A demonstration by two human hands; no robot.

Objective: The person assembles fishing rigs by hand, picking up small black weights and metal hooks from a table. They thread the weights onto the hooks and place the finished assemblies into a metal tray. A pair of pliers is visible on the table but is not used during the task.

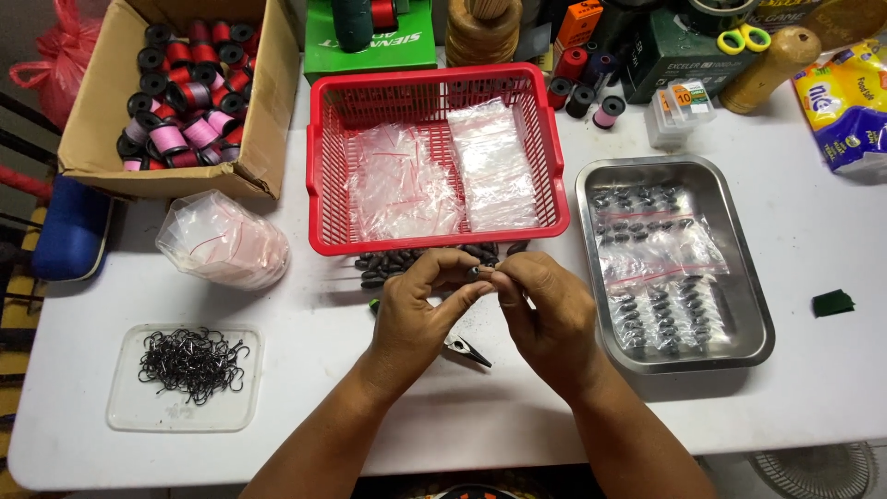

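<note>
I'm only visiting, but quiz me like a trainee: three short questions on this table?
1. True or false: the red basket holds clear bags.
2. What fills the clear tray at the left: A spools, B black hooks, C scissors?
3. Where do the filled bags lie?

Key
1. True.
2. B.
3. In the steel tray, to the right of the right hand. It and the left hand pinch a small dark piece between them.
</note>
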